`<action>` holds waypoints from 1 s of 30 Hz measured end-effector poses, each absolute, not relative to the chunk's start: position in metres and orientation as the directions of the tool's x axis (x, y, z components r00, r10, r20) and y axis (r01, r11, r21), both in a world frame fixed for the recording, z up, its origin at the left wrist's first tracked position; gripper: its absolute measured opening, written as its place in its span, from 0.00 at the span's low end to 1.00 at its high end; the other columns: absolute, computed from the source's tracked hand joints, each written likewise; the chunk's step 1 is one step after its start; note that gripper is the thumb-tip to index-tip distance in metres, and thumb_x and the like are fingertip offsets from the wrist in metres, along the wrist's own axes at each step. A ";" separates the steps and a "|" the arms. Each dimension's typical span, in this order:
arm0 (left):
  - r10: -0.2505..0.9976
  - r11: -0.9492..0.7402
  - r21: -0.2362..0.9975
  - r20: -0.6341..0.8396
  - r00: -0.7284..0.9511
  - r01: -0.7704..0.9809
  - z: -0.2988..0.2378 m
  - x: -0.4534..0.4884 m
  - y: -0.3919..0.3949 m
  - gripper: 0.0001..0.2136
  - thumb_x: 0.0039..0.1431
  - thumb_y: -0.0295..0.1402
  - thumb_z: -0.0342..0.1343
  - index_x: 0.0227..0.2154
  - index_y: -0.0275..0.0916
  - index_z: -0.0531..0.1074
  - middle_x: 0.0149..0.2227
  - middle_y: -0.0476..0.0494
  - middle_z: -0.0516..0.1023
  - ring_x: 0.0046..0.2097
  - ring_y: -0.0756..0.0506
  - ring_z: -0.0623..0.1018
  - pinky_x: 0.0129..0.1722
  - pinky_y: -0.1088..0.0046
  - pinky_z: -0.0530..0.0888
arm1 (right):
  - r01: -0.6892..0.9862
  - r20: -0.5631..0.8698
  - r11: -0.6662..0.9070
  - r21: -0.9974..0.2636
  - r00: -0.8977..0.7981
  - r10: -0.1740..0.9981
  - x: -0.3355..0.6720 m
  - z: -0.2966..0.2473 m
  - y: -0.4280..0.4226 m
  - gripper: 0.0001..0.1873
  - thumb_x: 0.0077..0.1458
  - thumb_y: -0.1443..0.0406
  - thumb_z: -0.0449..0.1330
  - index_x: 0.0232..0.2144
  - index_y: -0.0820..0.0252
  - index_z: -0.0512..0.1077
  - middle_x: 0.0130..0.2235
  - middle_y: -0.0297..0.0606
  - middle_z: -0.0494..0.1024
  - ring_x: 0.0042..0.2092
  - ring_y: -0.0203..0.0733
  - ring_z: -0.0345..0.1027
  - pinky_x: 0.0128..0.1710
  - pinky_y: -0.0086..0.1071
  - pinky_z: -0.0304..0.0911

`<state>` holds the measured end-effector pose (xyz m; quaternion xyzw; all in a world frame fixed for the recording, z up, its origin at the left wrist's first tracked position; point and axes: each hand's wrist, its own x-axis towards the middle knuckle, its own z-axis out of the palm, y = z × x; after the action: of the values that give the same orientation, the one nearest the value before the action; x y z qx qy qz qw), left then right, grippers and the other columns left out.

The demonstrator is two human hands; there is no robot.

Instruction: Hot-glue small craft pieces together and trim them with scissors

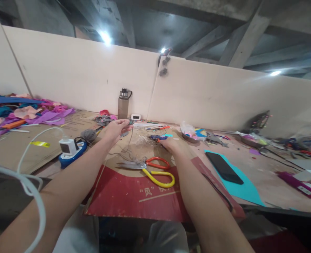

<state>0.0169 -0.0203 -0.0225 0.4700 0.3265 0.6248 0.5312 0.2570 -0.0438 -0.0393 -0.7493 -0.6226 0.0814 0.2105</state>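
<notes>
My left hand is raised a little above the cardboard, its fingers pinched on a small grey piece from which a thin grey thread hangs down. My right hand rests on the cardboard farther right, fingers curled by a small blue and orange thing; what it holds is hidden. Scissors with one orange and one yellow handle lie shut on the cardboard between my forearms.
A ball of grey yarn lies left of my left hand. A metal bottle stands by the back wall. A black phone lies on a teal sheet. White cables and a charger lie left, beside coloured scraps.
</notes>
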 end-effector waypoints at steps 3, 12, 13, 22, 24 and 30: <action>0.977 -0.189 0.886 0.212 0.008 -0.425 -0.021 0.016 -0.019 0.04 0.48 0.25 0.61 0.27 0.31 0.72 0.28 0.44 0.76 0.32 0.51 0.79 0.32 0.79 0.75 | 0.837 0.099 -0.182 -0.516 0.269 0.958 0.258 -0.032 -0.046 0.13 0.47 0.59 0.57 0.29 0.65 0.74 0.28 0.47 0.77 0.32 0.45 0.70 0.29 0.32 0.62; 0.981 -0.186 0.886 0.190 -0.034 -0.424 -0.018 0.013 -0.023 0.05 0.48 0.26 0.61 0.29 0.32 0.72 0.27 0.44 0.77 0.28 0.51 0.78 0.20 0.83 0.71 | 0.145 0.362 0.342 -0.929 0.147 0.921 0.225 -0.024 -0.049 0.17 0.47 0.65 0.52 0.43 0.55 0.61 0.44 0.37 0.70 0.37 0.35 0.67 0.31 0.29 0.69; 0.982 -0.185 0.886 0.186 -0.041 -0.425 -0.018 0.013 -0.023 0.05 0.48 0.26 0.61 0.30 0.32 0.72 0.27 0.45 0.76 0.27 0.51 0.78 0.19 0.83 0.70 | 0.064 0.394 0.389 -0.919 0.111 0.912 0.220 -0.022 -0.054 0.17 0.47 0.65 0.53 0.42 0.55 0.60 0.42 0.36 0.70 0.36 0.34 0.67 0.32 0.29 0.69; 0.983 -0.179 0.866 0.173 -0.056 -0.466 -0.020 0.014 -0.021 0.02 0.49 0.25 0.59 0.27 0.32 0.72 0.26 0.46 0.75 0.28 0.52 0.77 0.18 0.86 0.66 | 0.234 0.532 0.546 -0.804 -0.127 0.837 0.208 -0.015 -0.076 0.20 0.50 0.67 0.50 0.48 0.53 0.57 0.44 0.37 0.72 0.32 0.33 0.67 0.35 0.32 0.68; 0.983 -0.177 0.877 0.175 -0.045 -0.446 -0.019 0.014 -0.022 0.02 0.49 0.25 0.59 0.27 0.32 0.72 0.26 0.45 0.75 0.27 0.53 0.77 0.16 0.86 0.64 | 0.327 0.543 0.549 -0.769 -0.116 0.831 0.209 -0.016 -0.075 0.21 0.49 0.68 0.51 0.48 0.55 0.58 0.44 0.37 0.73 0.32 0.34 0.67 0.37 0.32 0.67; 0.977 -0.211 0.923 0.202 -0.062 -0.320 -0.018 0.012 -0.022 0.06 0.47 0.31 0.61 0.28 0.34 0.74 0.26 0.46 0.76 0.15 0.59 0.65 0.10 0.84 0.49 | 0.331 0.584 0.608 -0.722 -0.180 0.792 0.208 -0.019 -0.072 0.22 0.51 0.67 0.49 0.50 0.55 0.57 0.44 0.38 0.73 0.29 0.34 0.64 0.32 0.30 0.64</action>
<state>0.0118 -0.0221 -0.0185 0.4536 0.3621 0.6323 0.5131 0.2082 -0.0725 -0.0193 -0.3819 -0.7348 0.2242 0.5138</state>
